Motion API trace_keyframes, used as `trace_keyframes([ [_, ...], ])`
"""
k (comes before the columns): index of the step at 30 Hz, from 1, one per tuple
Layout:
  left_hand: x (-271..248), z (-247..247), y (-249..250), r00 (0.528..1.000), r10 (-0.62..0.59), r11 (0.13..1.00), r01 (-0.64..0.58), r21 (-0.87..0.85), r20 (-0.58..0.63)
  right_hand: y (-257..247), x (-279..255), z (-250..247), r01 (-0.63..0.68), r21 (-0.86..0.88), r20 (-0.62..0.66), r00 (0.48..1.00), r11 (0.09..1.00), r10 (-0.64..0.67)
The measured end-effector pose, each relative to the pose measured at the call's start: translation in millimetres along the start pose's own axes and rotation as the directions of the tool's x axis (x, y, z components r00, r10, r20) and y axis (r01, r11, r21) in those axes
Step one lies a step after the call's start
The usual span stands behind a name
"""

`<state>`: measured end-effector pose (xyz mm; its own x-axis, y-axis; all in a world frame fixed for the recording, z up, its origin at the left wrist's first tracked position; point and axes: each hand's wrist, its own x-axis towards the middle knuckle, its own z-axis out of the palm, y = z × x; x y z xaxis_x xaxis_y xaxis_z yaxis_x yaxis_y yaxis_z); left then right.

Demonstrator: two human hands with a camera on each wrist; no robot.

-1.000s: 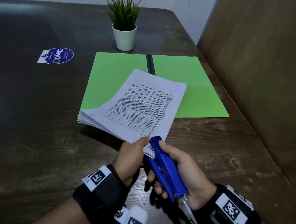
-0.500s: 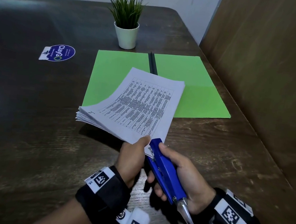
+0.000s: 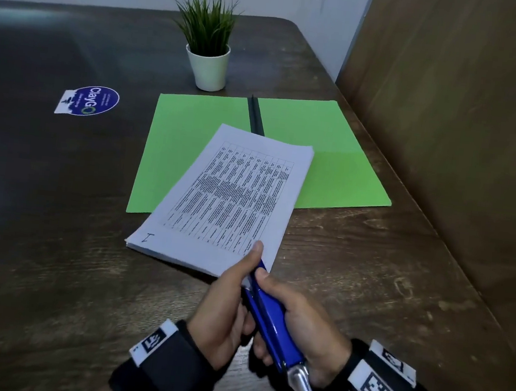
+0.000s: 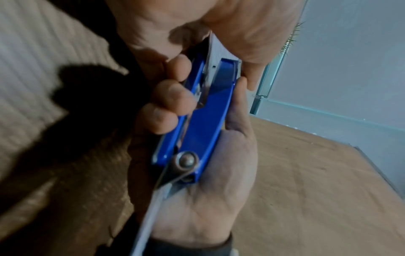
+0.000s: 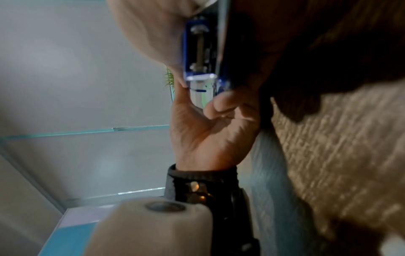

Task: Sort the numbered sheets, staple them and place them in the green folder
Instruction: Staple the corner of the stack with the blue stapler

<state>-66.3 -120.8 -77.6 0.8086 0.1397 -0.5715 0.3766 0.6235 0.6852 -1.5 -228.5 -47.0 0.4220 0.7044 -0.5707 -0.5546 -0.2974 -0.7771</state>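
Observation:
A stack of printed sheets (image 3: pixel 224 198), the top one marked 1, lies slanted with its far end over the open green folder (image 3: pixel 342 172). My left hand (image 3: pixel 251 258) pinches the stack's near right corner, thumb on top. My right hand (image 3: pixel 283 306) grips a blue stapler (image 3: pixel 271 324) whose jaws reach onto that same corner. In the left wrist view the stapler (image 4: pixel 210 117) has the paper corner (image 4: pixel 215 52) between its jaws. The right wrist view shows the stapler's front (image 5: pixel 199 52) against my left hand (image 5: pixel 210 135).
A small potted plant (image 3: pixel 208 47) stands behind the folder. A blue round sticker (image 3: pixel 88 101) lies on the dark wooden table (image 3: pixel 39 236) at the left. A brown wooden panel (image 3: pixel 463 137) walls off the right side.
The stack has sunk lower and flatter toward the table, its far end now over the folder. Both hands keep their holds at the near corner.

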Motion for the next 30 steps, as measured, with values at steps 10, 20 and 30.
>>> trace_keyframes([
  [10, -9, 8, -14, 0.982, 0.041, 0.993, -0.060, -0.099, -0.182, 14, 4, 10, 0.065, 0.050, -0.061, 0.996, 0.997, -0.062],
  [20, -7, 8, -15, 0.977, 0.041, 0.986, -0.074, -0.152, -0.210, 17, 4, 9, 0.107, 0.124, -0.043, 0.994, 0.986, -0.102],
  [30, 5, 11, 2, 0.952, 0.041, 0.947, -0.134, -0.292, -0.303, -5, -3, -12, -0.085, -0.001, -0.061, 0.995, 0.996, 0.085],
])
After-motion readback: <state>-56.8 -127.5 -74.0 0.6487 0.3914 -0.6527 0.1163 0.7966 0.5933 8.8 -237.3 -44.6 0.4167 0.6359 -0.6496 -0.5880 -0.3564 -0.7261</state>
